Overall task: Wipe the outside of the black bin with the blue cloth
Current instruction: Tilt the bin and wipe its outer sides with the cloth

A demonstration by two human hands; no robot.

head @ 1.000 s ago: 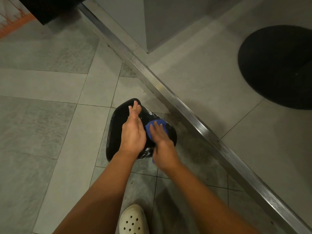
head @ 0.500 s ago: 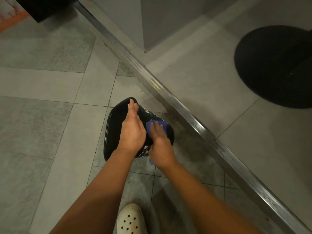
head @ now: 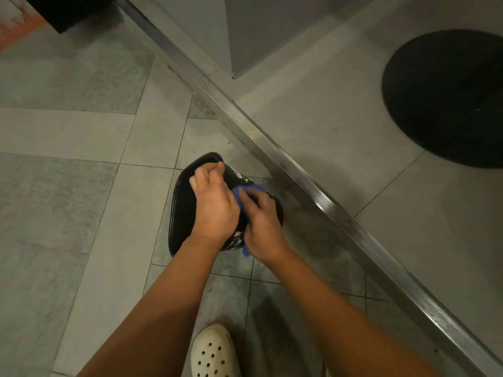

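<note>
The black bin (head: 183, 210) lies tipped on the grey tiled floor, its glossy side up, with white printed marks near its right end. My left hand (head: 213, 205) rests on top of the bin, fingers curled over its far rim. My right hand (head: 262, 227) presses the blue cloth (head: 241, 195) against the bin's right side; a corner of the cloth hangs out below my palm. Most of the cloth is hidden under my fingers.
A metal threshold strip (head: 299, 170) runs diagonally just right of the bin. Beyond it lie a smooth grey floor and a round black mat (head: 446, 99). A grey panel corner (head: 234, 74) meets the strip. My white clog (head: 215, 352) stands below the bin.
My left hand's fingers, stretched flat along the bin before, have curled over the far rim. My right hand with the cloth has shifted slightly up along the bin's side.
</note>
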